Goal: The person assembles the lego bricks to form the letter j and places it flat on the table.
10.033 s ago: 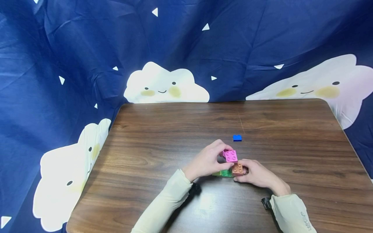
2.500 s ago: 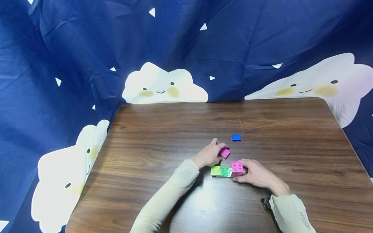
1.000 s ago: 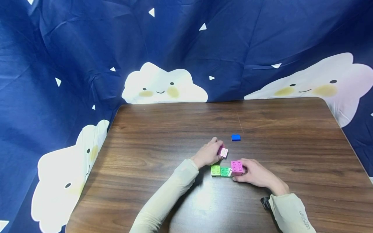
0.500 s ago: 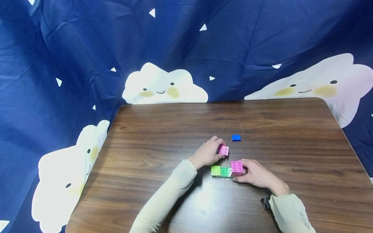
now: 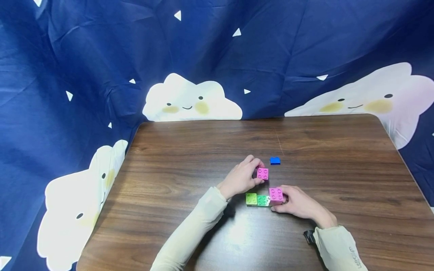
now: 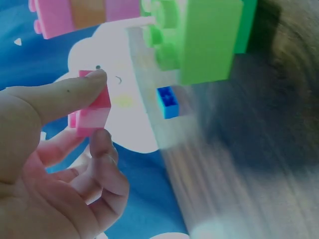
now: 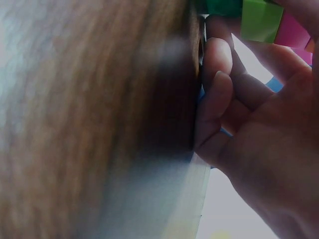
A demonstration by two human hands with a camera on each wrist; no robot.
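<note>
My left hand [image 5: 239,180] pinches a small pink toy brick [image 5: 262,173] between thumb and fingertips, raised above the table, as the left wrist view also shows. Just nearer to me stands a joined row of bricks: a lime brick [image 5: 251,198] at the left, a green brick [image 5: 262,200] in the middle and a taller stack at the right. A pink brick [image 5: 275,194] tops that stack; an orange brick [image 6: 88,12] shows below it in the left wrist view. My right hand [image 5: 303,205] grips the stack from the right, its fingertips partly hidden behind it.
A blue brick [image 5: 275,161] lies on the brown wooden table [image 5: 190,158] beyond both hands. A dark blue curtain [image 5: 264,56] with white clouds hangs along the table's back and left edges.
Ten seconds ago the orange brick topped the stack; now a pink one does. Since then my left hand has picked up another pink brick, turned it square and moved it slightly away. My right hand stays put.
</note>
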